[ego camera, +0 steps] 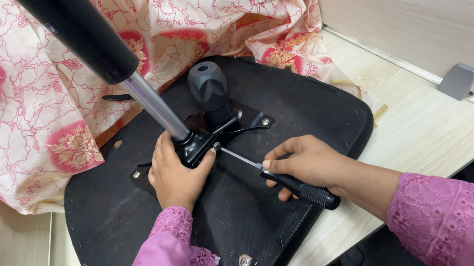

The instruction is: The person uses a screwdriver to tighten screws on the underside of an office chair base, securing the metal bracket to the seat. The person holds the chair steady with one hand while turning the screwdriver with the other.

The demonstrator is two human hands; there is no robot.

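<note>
Black metal mounting plate [211, 132] sits at the centre of the upturned seat base [284, 106], w/ the gas cylinder [157, 108] rising from it. Screwdriver [276, 174], gripped tight in the right hand [309, 162], has its tip at a screw on the plate's front edge; left hand [175, 176] presses down beside the plate, prob. to steady it. Floral cloth [6, 94] lies behind the plate (no labels visible). Grey bracket [457, 81] far right of plate.
</note>
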